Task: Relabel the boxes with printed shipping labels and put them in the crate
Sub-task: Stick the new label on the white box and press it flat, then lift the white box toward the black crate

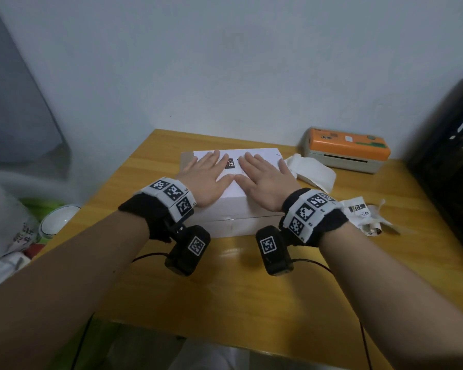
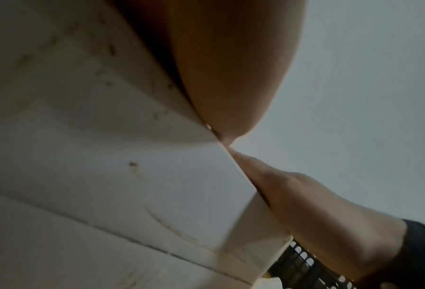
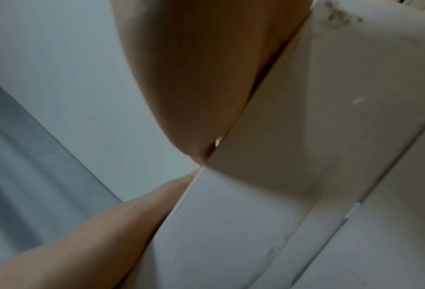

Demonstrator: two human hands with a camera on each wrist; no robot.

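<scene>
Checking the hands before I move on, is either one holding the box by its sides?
No, both the left hand and right hand lie flat on the box.

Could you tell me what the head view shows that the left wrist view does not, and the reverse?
Only the head view shows the label printer, the wooden table, loose label paper and the 032 mark between the flat hands. Only the left wrist view shows scuffs on the box's side. Both show the white box, left hand, right hand and black crate.

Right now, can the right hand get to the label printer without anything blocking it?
Probably yes. The right hand lies flat on the white box; only loose label paper lies low on the table toward the label printer.
</scene>
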